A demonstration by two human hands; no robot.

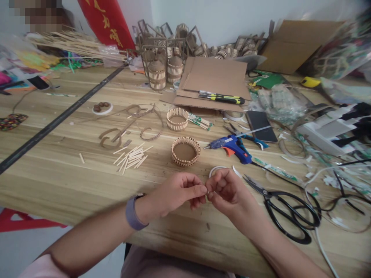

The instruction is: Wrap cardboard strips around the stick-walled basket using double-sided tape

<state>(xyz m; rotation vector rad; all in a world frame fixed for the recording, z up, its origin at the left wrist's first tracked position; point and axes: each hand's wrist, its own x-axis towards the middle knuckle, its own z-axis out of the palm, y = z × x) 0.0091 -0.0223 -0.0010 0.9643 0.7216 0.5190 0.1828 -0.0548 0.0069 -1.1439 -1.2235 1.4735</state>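
Note:
My left hand and my right hand meet over the near part of the table, thumbs and fingertips pinched together. Whatever lies between the fingertips is too small to make out. Just beyond them stands a round basket with a wall of short wooden sticks and a brown base. A similar stick basket is behind it. To the left lies a loose pile of short wooden sticks. A blue glue gun rests to the right of the nearer basket, its nozzle pointing at it.
Black-handled scissors lie beside my right forearm. Pliers, a dark phone and cables fill the right side. Cardboard sheets carry utility knives. Curled brown strips lie left; stick lanterns stand at the back.

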